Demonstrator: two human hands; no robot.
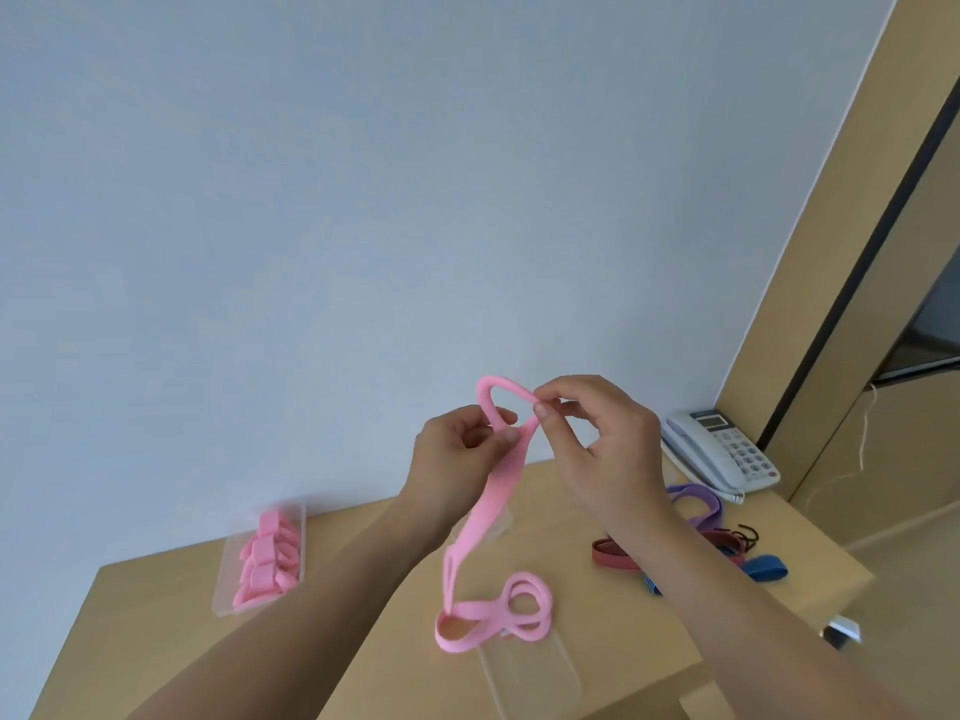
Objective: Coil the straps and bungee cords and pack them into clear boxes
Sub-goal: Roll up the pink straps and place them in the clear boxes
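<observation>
2 hands are up in the air left of the phone point(722, 449), both on 1 pink strap point(488, 511). The left hand point(457, 444) pinches it just under a small loop, and the right hand point(608, 449) has its fingers point(543, 410) pinching where that loop closes. The rest hangs down and lies in loose curls on an empty clear box point(530, 672), down-left of the phone on the desk point(363, 589). My worry is that this stuff looks springy, so if either pinch slackens the first turn probably pops open. The curls could also snag each other or drag that light box as the tail gets pulled up. Far left of the phone, a filled clear box point(260, 563) holds pink coils, but I can't count them. The right forearm covers part of the red strap point(613, 556) and blue strap point(769, 571) below the phone, and the empty box's edges are hard to trace.
</observation>
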